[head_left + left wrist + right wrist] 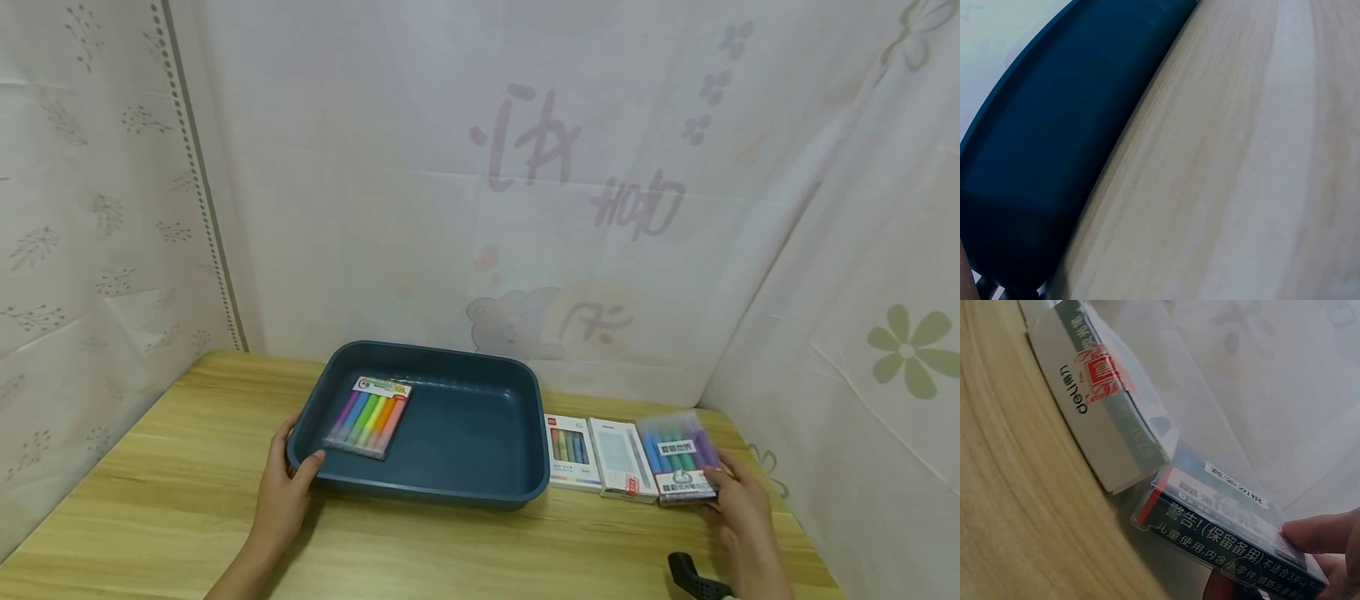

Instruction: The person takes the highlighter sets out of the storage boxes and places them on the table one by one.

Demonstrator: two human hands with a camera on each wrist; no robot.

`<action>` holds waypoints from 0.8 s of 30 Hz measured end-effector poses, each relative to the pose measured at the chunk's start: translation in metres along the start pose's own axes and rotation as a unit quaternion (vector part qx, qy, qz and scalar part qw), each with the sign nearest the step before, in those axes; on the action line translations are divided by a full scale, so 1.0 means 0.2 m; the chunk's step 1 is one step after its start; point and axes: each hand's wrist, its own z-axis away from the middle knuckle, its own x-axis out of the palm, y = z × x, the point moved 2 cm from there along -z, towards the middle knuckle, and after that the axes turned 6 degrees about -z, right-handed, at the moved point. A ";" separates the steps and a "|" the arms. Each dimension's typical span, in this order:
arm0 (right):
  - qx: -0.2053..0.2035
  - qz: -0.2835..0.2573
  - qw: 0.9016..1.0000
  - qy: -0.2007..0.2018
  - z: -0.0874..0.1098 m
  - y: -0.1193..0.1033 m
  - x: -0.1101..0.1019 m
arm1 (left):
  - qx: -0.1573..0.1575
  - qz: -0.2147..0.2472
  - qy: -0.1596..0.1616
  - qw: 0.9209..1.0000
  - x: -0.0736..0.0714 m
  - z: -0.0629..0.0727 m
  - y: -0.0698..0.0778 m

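Observation:
My left hand (pixel 285 492) grips the near left corner of a dark blue plastic tray (pixel 465 442), thumb over the rim. Inside the tray, at its left, lies a clear pack of rainbow highlighters (pixel 369 418). At the right, my right hand (pixel 742 496) pinches a clear pack of blue, green and purple pens (pixel 678 457) by its right edge. In the right wrist view, the thumb and fingers hold one end of that pack (pixel 1235 534), which is tilted beside a white box (pixel 1094 406) with a red stamp.
Between tray and held pack lie a white box with a window of coloured pens (pixel 572 454) and a white stamped box (pixel 621 458). A black angled piece (pixel 693 577) shows by the right wrist. Printed curtains (pixel 375 208) hang behind the wooden table (pixel 465 550).

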 end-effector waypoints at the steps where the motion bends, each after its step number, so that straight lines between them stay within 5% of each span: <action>1: 0.000 0.002 1.000 0.000 0.00 0.00 0.00 | 0.000 -0.001 0.000 1.000 0.00 0.00 0.00; 15: -0.034 0.060 0.997 0.045 -0.02 0.02 0.03 | -0.003 -0.012 -0.003 1.000 0.00 0.00 0.00; 24: -0.100 0.167 0.979 0.064 -0.02 0.03 0.05 | -0.001 -0.011 -0.001 1.000 0.00 0.00 0.00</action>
